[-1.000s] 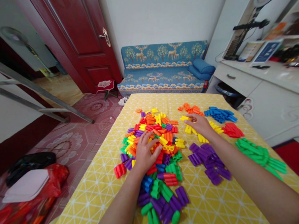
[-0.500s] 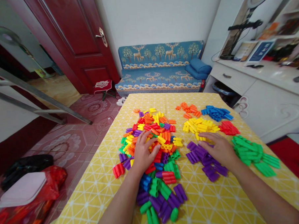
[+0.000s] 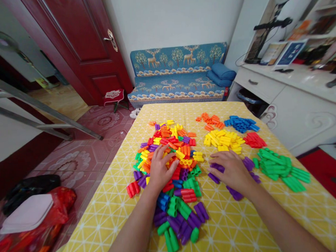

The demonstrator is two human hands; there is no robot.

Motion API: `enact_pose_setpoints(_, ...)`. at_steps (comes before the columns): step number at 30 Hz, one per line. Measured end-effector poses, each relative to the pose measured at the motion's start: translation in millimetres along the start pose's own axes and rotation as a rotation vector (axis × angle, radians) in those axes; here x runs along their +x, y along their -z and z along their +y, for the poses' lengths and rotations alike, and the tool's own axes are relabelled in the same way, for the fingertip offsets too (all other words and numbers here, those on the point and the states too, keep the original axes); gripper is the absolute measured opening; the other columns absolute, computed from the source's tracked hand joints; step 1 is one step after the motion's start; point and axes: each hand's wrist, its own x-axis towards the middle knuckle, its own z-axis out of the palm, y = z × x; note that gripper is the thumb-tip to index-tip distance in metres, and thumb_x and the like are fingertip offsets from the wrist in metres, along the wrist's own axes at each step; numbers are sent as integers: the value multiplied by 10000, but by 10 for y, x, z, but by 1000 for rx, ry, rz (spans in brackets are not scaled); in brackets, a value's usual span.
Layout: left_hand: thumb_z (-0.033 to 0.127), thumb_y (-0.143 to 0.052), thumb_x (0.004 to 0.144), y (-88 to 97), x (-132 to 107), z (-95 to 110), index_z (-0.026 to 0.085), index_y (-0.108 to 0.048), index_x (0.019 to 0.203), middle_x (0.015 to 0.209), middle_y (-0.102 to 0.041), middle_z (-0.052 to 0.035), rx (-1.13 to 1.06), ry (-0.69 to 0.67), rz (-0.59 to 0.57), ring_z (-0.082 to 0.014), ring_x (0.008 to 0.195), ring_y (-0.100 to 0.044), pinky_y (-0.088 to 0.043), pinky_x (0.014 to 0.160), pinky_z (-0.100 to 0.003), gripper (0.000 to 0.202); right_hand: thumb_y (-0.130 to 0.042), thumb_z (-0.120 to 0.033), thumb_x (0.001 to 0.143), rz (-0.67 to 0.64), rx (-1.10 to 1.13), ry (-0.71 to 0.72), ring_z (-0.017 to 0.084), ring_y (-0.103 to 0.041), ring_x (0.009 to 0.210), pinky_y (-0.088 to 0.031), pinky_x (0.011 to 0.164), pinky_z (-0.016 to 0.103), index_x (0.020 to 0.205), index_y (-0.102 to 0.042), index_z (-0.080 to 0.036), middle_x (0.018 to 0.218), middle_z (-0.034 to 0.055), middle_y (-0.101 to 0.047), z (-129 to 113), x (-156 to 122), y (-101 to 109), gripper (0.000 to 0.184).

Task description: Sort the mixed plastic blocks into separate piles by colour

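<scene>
My left hand (image 3: pixel 160 169) rests over a mixed pile of coloured plastic tube pieces (image 3: pixel 172 133), its thumb and fingers apart. Red, orange and yellow pieces lie around its fingertips, and nothing shows in its grasp. My right hand (image 3: pixel 231 169) is spread palm down over a small heap of purple pieces (image 3: pixel 234 193), covering much of it. Its fingers point left, apart from one another; whatever lies under the palm is hidden. Beyond it is a heap of yellow pieces (image 3: pixel 224 139), with green pieces (image 3: pixel 281 165) to its right.
Farther back on the yellow patterned tablecloth (image 3: pixel 105 214) are heaps of orange pieces (image 3: pixel 212 119), blue pieces (image 3: pixel 241 123) and red pieces (image 3: pixel 254 140). Purple and green pieces (image 3: pixel 178 226) lie at the near side. A blue sofa (image 3: pixel 177 81) stands behind the table, a white cabinet (image 3: pixel 301 116) at right.
My right hand has moved left and a little nearer over the purple heap, covering more of it. My left hand stays nearly in place. The view has shifted slightly.
</scene>
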Motion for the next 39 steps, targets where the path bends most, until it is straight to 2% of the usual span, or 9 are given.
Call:
enact_pose_setpoints(3, 371, -596, 881, -1, 5, 3, 253, -699, 1046, 1329, -535, -61, -1, -5, 5, -284, 1318, -409, -385, 1090, -523, 227, -533, -278, 858, 46, 175, -10, 239, -585, 1116, -439, 990, 437, 1125, -688, -233, 1207, 78, -652, -172, 241, -152, 312)
enact_pose_setpoints(7, 361, -596, 881, -13, 4, -17, 253, -697, 1049, 1324, -537, -63, -1, -23, 14, -283, 1320, -407, -387, 1089, -526, 224, -468, -140, 842, -2, 276, 33, 229, -501, 1239, -395, 1053, 426, 1280, -601, -223, 1357, 81, -552, -385, 569, -388, 465)
enact_pose_setpoints(16, 356, -610, 872, -6, 9, -25, 254, -697, 1040, 1308, -547, -65, -18, -39, 22, -282, 1302, -422, -391, 1085, -534, 215, -617, -235, 788, -19, 195, -49, 210, -579, 1017, -440, 934, 342, 994, -721, -230, 1026, 49, -690, -542, 793, -445, 230)
enact_pose_setpoints(20, 362, -607, 876, 3, 7, -10, 255, -697, 1046, 1313, -546, -61, -18, -25, 8, -279, 1307, -418, -378, 1097, -529, 220, -613, -400, 796, 9, 159, -217, 204, -621, 942, -472, 828, 302, 967, -716, -235, 1001, 38, -707, -372, 898, -326, 259)
enact_pose_setpoints(24, 352, -602, 879, 9, 1, 4, 253, -696, 1046, 1333, -537, -60, -17, -7, -3, -280, 1319, -405, -374, 1099, -533, 215, -613, -445, 784, -15, 86, -381, 195, -640, 835, -472, 728, 284, 948, -716, -248, 935, 17, -722, 29, 1202, -205, 277)
enact_pose_setpoints(27, 341, -600, 880, 23, 7, 21, 253, -697, 1034, 1329, -542, -60, -19, 1, -3, -277, 1302, -426, -378, 1094, -542, 202, -600, -395, 804, 98, -13, -390, 234, -615, 974, -471, 828, 325, 1061, -692, -213, 1061, 70, -690, 330, 1437, -177, 328)
enact_pose_setpoints(30, 351, -597, 881, 33, 13, 35, 250, -700, 1028, 1326, -546, -63, -16, 15, -11, -281, 1302, -427, -394, 1081, -537, 206, -558, -365, 845, 228, -49, -330, 275, -532, 1148, -428, 960, 389, 1209, -620, -165, 1226, 133, -599, 437, 1558, -247, 420)
enact_pose_setpoints(34, 365, -600, 878, 22, 10, 23, 257, -700, 1037, 1332, -541, -62, -16, 17, -12, -289, 1317, -411, -405, 1072, -538, 217, -524, -341, 880, 33, -15, -254, 252, -500, 1206, -379, 1034, 371, 1242, -586, -155, 1270, 125, -581, 235, 1553, -476, 412)
enact_pose_setpoints(39, 357, -606, 875, 14, 9, 4, 253, -702, 1030, 1330, -542, -64, -12, 6, -9, -283, 1305, -427, -406, 1073, -534, 210, -587, -396, 846, -145, -11, -263, 289, -526, 1186, -409, 990, 409, 1305, -541, -156, 1295, 154, -583, -62, 1595, -750, 519)
